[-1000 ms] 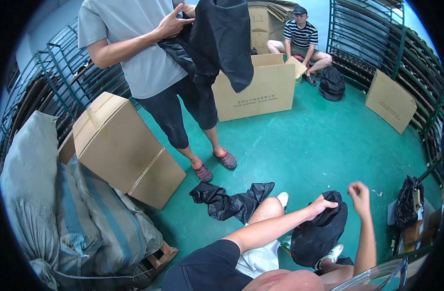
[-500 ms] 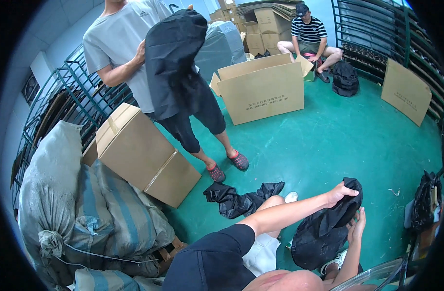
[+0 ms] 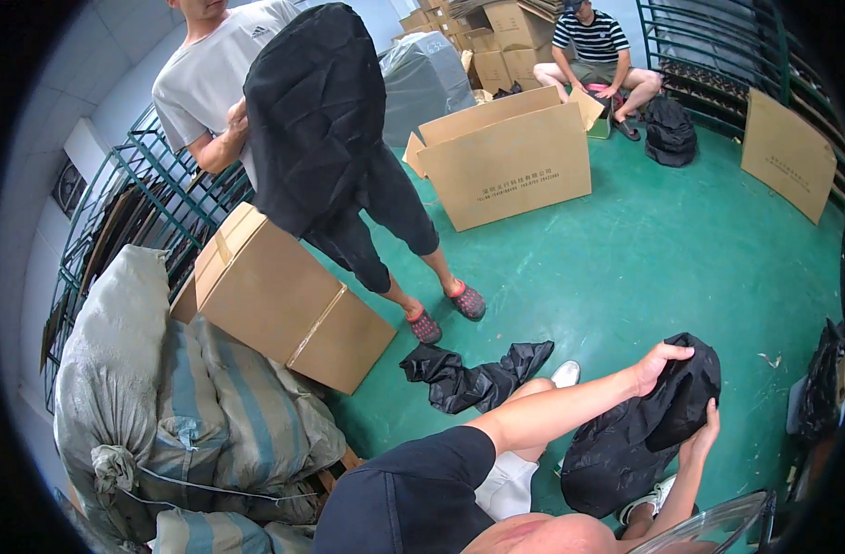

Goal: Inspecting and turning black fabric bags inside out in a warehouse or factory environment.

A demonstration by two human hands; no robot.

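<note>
Grasping the black cloth (image 3: 616, 454), the left hand (image 3: 660, 364) pinches its top edge, while the right hand (image 3: 703, 434), held clear of it a second ago, now grips its right side. The cloth looks limp and creased, close above the green floor (image 3: 662, 268) near a white shoe (image 3: 660, 495). Beyond, a co-worker (image 3: 205, 88) holds up a second cloth (image 3: 313, 129), spread wider than before. Farther back stands an open carton (image 3: 524, 175), its inside hidden; bulging sacks (image 3: 108, 369) sit at left, contents unseen.

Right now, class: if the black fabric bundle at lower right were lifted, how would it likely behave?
The black fabric bundle would probably flop near the top, where loose folds hang below the left hand. Its rounded lower part may keep some bulk. Weight is unclear.
</note>
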